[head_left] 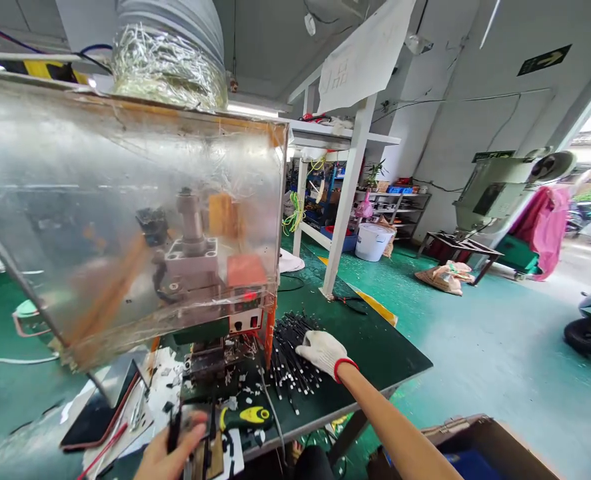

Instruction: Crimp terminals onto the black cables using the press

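My right hand [325, 353], in a white knit glove with a red cuff, rests at the right side of a pile of black cables [295, 373] with pale ends. Its fingers are curled together at the pile, and whatever is between them is hidden. At the bottom edge my bare left hand [175, 447] is blurred, its fingers closed round a short black piece [174, 430] that looks like a cable. Just right of it lies a screwdriver [248, 418] with a green and yellow handle. Ahead stands a small press [192, 260] behind a cloudy plastic guard [90, 220].
A control box [245, 322] with a red switch sits under the guard. A phone [100, 413], a red pen [106, 448] and paper scraps lie at the left. The table post [348, 200] rises behind the pile. A cardboard box [495, 447] stands at the lower right.
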Action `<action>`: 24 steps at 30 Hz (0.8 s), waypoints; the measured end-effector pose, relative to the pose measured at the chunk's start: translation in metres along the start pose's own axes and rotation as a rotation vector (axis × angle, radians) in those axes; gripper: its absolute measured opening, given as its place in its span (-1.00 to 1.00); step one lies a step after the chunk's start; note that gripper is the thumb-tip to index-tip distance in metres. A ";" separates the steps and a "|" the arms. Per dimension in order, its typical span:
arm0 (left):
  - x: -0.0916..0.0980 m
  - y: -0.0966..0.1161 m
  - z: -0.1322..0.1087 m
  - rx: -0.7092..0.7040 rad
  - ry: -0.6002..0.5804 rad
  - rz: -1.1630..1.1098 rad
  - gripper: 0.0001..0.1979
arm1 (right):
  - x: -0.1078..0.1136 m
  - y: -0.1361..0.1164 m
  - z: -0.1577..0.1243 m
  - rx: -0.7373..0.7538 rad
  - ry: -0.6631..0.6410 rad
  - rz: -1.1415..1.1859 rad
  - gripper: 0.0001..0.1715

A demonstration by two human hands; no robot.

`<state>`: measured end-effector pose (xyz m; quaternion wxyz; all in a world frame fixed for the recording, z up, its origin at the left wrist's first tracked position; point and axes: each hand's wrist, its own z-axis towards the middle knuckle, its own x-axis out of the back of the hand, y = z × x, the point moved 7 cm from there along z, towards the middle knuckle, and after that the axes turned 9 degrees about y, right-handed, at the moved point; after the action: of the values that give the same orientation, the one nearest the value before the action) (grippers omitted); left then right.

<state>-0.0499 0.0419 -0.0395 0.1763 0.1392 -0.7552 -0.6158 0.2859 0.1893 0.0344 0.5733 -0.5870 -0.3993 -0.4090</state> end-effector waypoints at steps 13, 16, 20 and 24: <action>-0.035 0.015 -0.027 0.286 -0.237 -0.233 -0.41 | 0.008 0.000 -0.025 0.040 0.050 0.114 -0.58; -0.028 0.018 -0.034 0.314 -0.244 -0.291 -0.44 | 0.002 0.007 -0.040 0.002 -0.008 0.063 -0.62; -0.020 0.016 -0.036 0.355 -0.268 -0.333 -0.45 | -0.012 0.006 -0.049 -0.064 -0.126 -0.029 -0.69; -0.015 0.016 -0.038 0.357 -0.284 -0.359 -0.47 | -0.019 -0.010 -0.042 -0.008 -0.089 -0.145 -0.69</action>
<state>-0.0200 0.0180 -0.0184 -0.0704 0.2119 -0.8321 -0.5077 0.2696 0.1479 0.0207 0.5215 -0.5764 -0.4644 -0.4245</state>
